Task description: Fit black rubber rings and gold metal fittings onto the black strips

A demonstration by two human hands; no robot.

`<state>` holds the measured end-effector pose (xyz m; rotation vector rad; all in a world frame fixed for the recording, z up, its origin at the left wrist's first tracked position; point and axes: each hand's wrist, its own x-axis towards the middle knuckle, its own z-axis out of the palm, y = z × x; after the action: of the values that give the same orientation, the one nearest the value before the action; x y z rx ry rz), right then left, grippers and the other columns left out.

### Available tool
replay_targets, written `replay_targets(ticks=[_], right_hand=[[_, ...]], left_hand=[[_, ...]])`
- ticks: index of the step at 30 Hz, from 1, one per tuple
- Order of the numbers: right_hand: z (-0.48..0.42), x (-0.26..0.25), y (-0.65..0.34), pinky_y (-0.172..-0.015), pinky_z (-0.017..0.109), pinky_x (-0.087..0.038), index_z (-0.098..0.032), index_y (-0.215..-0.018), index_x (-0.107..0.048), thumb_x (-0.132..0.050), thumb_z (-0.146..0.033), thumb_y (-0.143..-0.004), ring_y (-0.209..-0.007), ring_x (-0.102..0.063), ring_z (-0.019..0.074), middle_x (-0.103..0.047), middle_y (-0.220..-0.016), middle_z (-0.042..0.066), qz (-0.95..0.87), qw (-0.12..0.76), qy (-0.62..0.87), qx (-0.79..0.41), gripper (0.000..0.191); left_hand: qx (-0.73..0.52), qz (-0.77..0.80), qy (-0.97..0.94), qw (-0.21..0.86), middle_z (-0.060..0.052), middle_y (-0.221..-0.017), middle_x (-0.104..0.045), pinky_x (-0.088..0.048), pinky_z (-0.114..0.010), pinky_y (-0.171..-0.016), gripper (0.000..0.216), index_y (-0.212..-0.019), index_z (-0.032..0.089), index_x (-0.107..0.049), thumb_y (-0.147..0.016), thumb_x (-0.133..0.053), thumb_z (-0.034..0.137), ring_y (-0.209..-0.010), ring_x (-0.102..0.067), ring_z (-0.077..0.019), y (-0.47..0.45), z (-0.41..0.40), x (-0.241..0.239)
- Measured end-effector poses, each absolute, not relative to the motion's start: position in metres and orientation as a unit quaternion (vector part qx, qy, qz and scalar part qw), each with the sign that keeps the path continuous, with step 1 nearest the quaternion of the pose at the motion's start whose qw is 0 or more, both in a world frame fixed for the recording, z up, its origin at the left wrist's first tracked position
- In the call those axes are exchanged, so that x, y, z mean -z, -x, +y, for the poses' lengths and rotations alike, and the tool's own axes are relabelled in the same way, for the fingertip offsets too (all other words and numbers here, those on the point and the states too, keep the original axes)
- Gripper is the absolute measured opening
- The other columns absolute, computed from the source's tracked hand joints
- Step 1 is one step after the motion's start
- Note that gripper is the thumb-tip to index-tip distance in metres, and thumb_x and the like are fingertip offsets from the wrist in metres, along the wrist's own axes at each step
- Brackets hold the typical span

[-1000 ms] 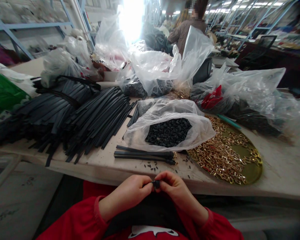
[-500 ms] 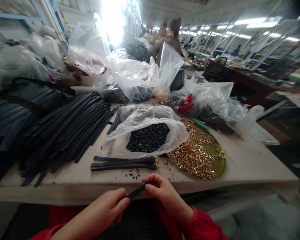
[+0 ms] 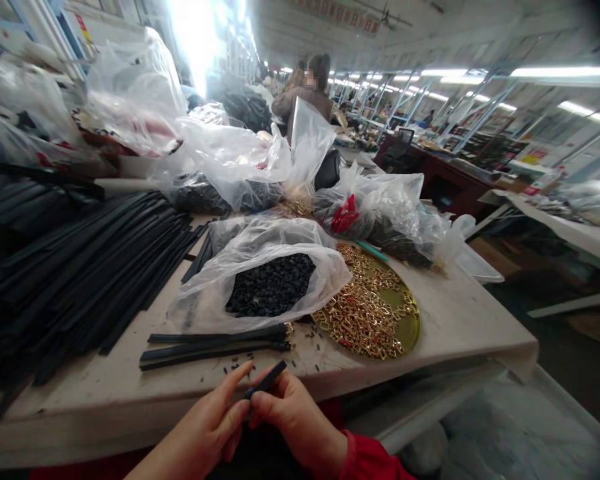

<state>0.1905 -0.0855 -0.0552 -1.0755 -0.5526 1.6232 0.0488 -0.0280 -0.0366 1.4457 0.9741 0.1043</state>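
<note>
At the table's near edge my left hand (image 3: 207, 427) and my right hand (image 3: 293, 420) both pinch a thin black strap (image 3: 266, 380), whose free end points up and to the right. Just beyond my hands three finished black straps (image 3: 215, 343) with small gold ends lie side by side. Behind them an open clear bag holds small black pieces (image 3: 273, 292). To its right sits a round gold tray (image 3: 410, 323) piled with gold metal buckles.
A big heap of black straps (image 3: 80, 273) fills the table's left side. Several clear plastic bags (image 3: 230, 163) crowd the back. A person in a brown coat (image 3: 305, 100) works beyond them. The table's right edge (image 3: 525, 347) drops to the floor.
The view has swung right and up. My hands have lifted to the table edge, and the strap's free end now sticks out above my right thumb.
</note>
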Motion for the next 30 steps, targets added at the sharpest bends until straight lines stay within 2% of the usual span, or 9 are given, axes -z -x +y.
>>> replay_targets(ticks=[3,5,9,10,12,15,21,26,30], right_hand=[[-0.084,0.047,-0.206,-0.059,0.024,-0.04,-0.016,-0.083,-0.057,-0.065,-0.036,-0.071,-0.062,-0.053,0.0115,-0.057,-0.07,-0.002,-0.383,0.47,0.498,-0.619,0.025],[-0.078,0.038,-0.231,-0.064,0.025,-0.04,-0.017,-0.081,-0.059,-0.06,-0.034,-0.075,-0.072,-0.053,0.0145,-0.059,-0.078,0.001,-0.526,0.399,0.584,-0.473,0.018],[-0.053,0.025,-0.296,-0.071,0.027,-0.038,-0.017,-0.082,-0.059,-0.045,-0.028,-0.085,-0.079,-0.056,0.0172,-0.061,-0.084,0.006,-0.586,0.156,0.784,-0.133,0.018],[-0.046,0.026,-0.308,-0.072,0.027,-0.038,-0.018,-0.085,-0.059,-0.043,-0.03,-0.087,-0.081,-0.057,0.0183,-0.061,-0.088,0.007,-0.571,0.083,0.813,-0.084,0.021],[-0.034,0.03,-0.323,-0.07,0.03,-0.038,-0.015,-0.089,-0.06,-0.046,-0.033,-0.085,-0.082,-0.059,0.0225,-0.062,-0.09,0.012,-0.555,0.038,0.829,-0.06,0.023],[-0.024,0.04,-0.327,-0.068,0.031,-0.039,-0.013,-0.091,-0.06,-0.051,-0.033,-0.082,-0.082,-0.061,0.0252,-0.064,-0.09,0.014,-0.557,0.027,0.828,-0.066,0.024],[-0.023,0.05,-0.323,-0.07,0.029,-0.038,-0.013,-0.092,-0.06,-0.053,-0.024,-0.078,-0.084,-0.06,0.0241,-0.064,-0.091,0.014,-0.566,0.05,0.819,-0.083,0.019],[-0.027,0.051,-0.325,-0.076,0.029,-0.038,-0.013,-0.085,-0.06,-0.052,-0.013,-0.075,-0.085,-0.058,0.0221,-0.064,-0.088,0.012,-0.574,0.12,0.805,-0.093,0.013],[-0.043,0.039,-0.315,-0.075,0.029,-0.04,-0.015,-0.086,-0.058,-0.046,-0.019,-0.083,-0.082,-0.057,0.0188,-0.063,-0.087,0.008,-0.582,0.208,0.778,-0.107,0.014]], left_hand=[[-0.043,0.413,-0.614,0.671,0.008,-0.047,-0.043,-0.022,-0.018,-0.038,0.064,-0.121,0.012,-0.042,-0.075,-0.042,0.057,-0.038,-0.033,-0.0067,-0.05,-0.023,0.031],[-0.037,0.417,-0.597,0.684,0.008,-0.049,-0.04,-0.019,-0.018,-0.037,0.055,-0.105,0.014,-0.051,-0.074,-0.045,0.058,-0.039,-0.03,-0.0055,-0.047,-0.019,0.026],[-0.023,0.44,-0.576,0.688,0.012,-0.041,-0.032,-0.014,-0.017,-0.033,0.041,-0.082,0.018,-0.047,-0.073,-0.042,0.057,-0.033,-0.023,-0.0045,-0.048,-0.016,0.021],[-0.022,0.444,-0.576,0.686,0.011,-0.042,-0.037,-0.014,-0.017,-0.033,0.038,-0.079,0.018,-0.044,-0.073,-0.04,0.055,-0.031,-0.024,-0.0043,-0.049,-0.017,0.021],[-0.027,0.449,-0.581,0.678,0.006,-0.051,-0.052,-0.016,-0.017,-0.032,0.031,-0.074,0.019,-0.041,-0.074,-0.036,0.049,-0.03,-0.032,-0.004,-0.054,-0.019,0.02],[-0.035,0.444,-0.598,0.666,0.0,-0.069,-0.06,-0.021,-0.016,-0.034,0.022,-0.074,0.018,-0.041,-0.074,-0.035,0.039,-0.035,-0.04,-0.0037,-0.057,-0.022,0.018],[-0.022,0.448,-0.614,0.65,0.002,-0.064,-0.057,-0.02,-0.017,-0.035,0.019,-0.076,0.018,-0.041,-0.073,-0.032,0.035,-0.033,-0.033,-0.0033,-0.057,-0.03,0.014],[-0.027,0.433,-0.633,0.641,0.003,-0.062,-0.054,-0.024,-0.018,-0.038,0.022,-0.075,0.018,-0.041,-0.075,-0.035,0.039,-0.036,-0.035,-0.0043,-0.055,-0.033,0.007],[-0.057,0.44,-0.64,0.628,0.004,-0.061,-0.053,-0.024,-0.017,-0.037,0.026,-0.075,0.017,-0.044,-0.079,-0.037,0.042,-0.038,-0.035,-0.005,-0.049,-0.032,0.005]])
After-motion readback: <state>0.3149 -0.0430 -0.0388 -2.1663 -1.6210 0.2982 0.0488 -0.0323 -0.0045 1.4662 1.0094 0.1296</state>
